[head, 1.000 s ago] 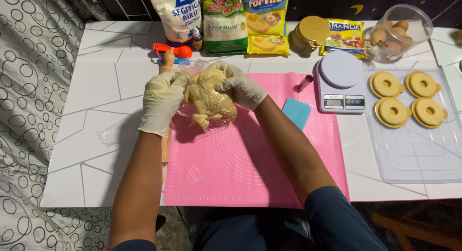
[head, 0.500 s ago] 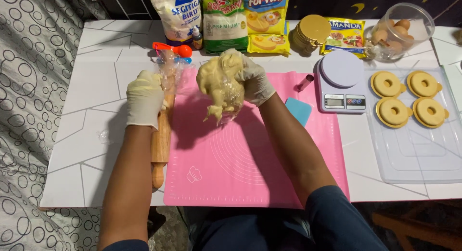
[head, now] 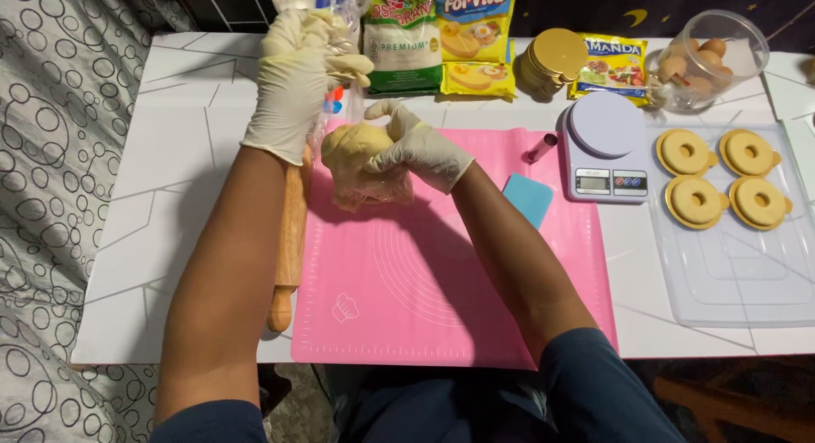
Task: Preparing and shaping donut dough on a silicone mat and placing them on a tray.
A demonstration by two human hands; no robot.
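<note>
Since half a second ago your left hand (head: 293, 82) has gone up and away toward the far edge of the table, dragging the clear plastic wrap (head: 340, 48) with it, and the dough lump (head: 361, 158) has dropped lower over the pink mat (head: 441, 282) — your right hand (head: 416, 146) is cupped over its right side, fingers curled round it, holding it. Left hand is pinched shut on the wrap, up by the packets (head: 429, 35). Some film looks to be clinging under the dough, hard to tell how much. To peel well, keep the pull long and steady away from the lump, grip the dough firmly but don't squash it, and hold it over the mat so bits land there. Dough sits between your hands, touching the right, just below and right of the left. Rolling pin (head: 289, 231) lies along the mat's left edge — under your left forearm.
</note>
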